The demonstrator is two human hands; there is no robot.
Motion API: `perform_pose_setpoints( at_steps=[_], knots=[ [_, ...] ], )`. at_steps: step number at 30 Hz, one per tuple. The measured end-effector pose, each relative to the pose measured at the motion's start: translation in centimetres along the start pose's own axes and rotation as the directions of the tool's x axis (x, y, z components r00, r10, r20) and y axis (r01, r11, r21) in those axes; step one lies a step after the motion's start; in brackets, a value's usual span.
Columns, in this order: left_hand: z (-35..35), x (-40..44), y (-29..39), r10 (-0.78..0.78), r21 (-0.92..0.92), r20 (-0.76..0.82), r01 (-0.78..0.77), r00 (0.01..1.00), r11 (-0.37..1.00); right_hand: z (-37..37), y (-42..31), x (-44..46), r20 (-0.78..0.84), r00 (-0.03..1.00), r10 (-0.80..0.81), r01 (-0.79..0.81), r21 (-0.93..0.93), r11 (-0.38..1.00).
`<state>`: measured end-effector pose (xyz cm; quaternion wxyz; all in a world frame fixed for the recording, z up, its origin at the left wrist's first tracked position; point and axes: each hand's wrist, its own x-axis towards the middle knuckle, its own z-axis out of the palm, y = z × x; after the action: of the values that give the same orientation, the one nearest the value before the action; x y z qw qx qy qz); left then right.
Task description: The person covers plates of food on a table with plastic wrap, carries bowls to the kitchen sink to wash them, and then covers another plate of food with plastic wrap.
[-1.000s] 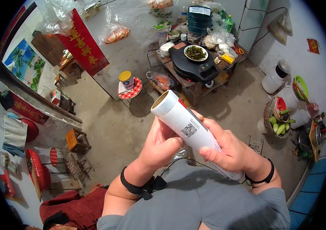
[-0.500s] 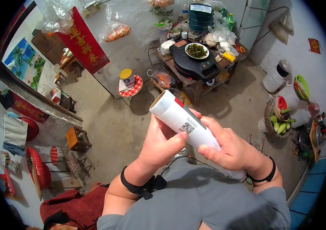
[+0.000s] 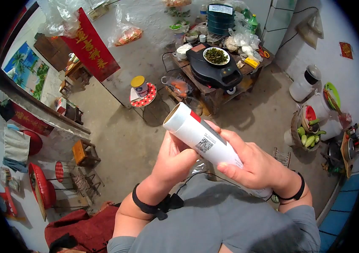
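Note:
A white cardboard tube [image 3: 190, 131] with a printed square code and red and grey patches is in front of my chest. Its brown-edged round end tilts up and to the left, and its lower end passes under my right palm. My right hand [image 3: 255, 164] is wrapped around the lower part, thumb on top. Around the upper part from the left is my left hand [image 3: 173, 157], its fingers mostly hidden behind the tube and its thumb bent at the near edge.
A wooden table [image 3: 247, 80] ahead carries a black electric pan [image 3: 207, 76] with a plate of greens [image 3: 216, 56] on it. A stool [image 3: 147, 99] holds a yellow-lidded tin [image 3: 139, 85]. Baskets of vegetables [image 3: 310, 141] stand right. A person in a dark red top [image 3: 80, 227] is at lower left.
My left thumb has drawn back from the tube's printed face to its near edge, uncovering more of the code. The tube's upper end has shifted slightly left and down. My right hand keeps its grip.

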<state>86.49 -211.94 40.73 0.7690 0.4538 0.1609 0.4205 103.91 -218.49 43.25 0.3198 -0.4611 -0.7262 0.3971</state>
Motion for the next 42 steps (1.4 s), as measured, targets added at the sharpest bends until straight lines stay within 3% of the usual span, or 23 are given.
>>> perform_pose_setpoints(
  at_steps=[2, 16, 21, 23, 27, 30, 32, 42],
  knots=[
    [0.2, 0.2, -0.1, 0.066, -0.034, 0.028, -0.065, 0.997, 0.997, 0.0, 0.0, 0.0, -0.004, 1.0, 0.003, -0.003, 0.018, 1.0],
    [-0.6, 0.8, -1.0, 0.079, 0.044, 0.005, -0.079, 0.997, 0.996, 0.2, 0.4, 0.0, -0.082, 0.996, -0.024, 0.013, -0.135, 0.991],
    [-0.8, 0.9, -0.9, 0.084, 0.04, 0.034, -0.085, 0.996, 0.996, 0.1, 0.3, 0.1, -0.059, 0.998, 0.022, -0.029, -0.125, 0.992],
    [-0.7, 0.8, -0.7, 0.022, 0.06, -0.035, -0.02, 0.999, 0.998, 0.1, 0.2, 0.2, -0.066, 0.998, 0.006, -0.015, -0.13, 0.991],
    [-0.3, 0.6, -0.3, 0.056, 0.108, -0.044, -0.051, 0.997, 0.993, -0.1, -0.1, 0.2, -0.039, 0.998, 0.042, -0.047, -0.128, 0.991],
    [-0.2, 0.8, -0.2, 0.068, -0.034, -0.011, -0.069, 0.998, 0.997, -0.1, 0.2, 0.3, -0.06, 0.998, 0.007, -0.014, -0.122, 0.992],
    [-0.7, 0.9, -0.6, 0.053, 0.048, 0.011, -0.054, 0.999, 0.997, 0.0, 0.4, 0.3, -0.064, 0.998, -0.005, -0.002, -0.117, 0.993],
    [-1.2, 0.9, -1.0, 0.087, 0.065, 0.025, -0.089, 0.996, 0.994, 0.2, 0.3, 0.4, -0.042, 0.999, 0.026, -0.03, -0.098, 0.995]
  ],
)
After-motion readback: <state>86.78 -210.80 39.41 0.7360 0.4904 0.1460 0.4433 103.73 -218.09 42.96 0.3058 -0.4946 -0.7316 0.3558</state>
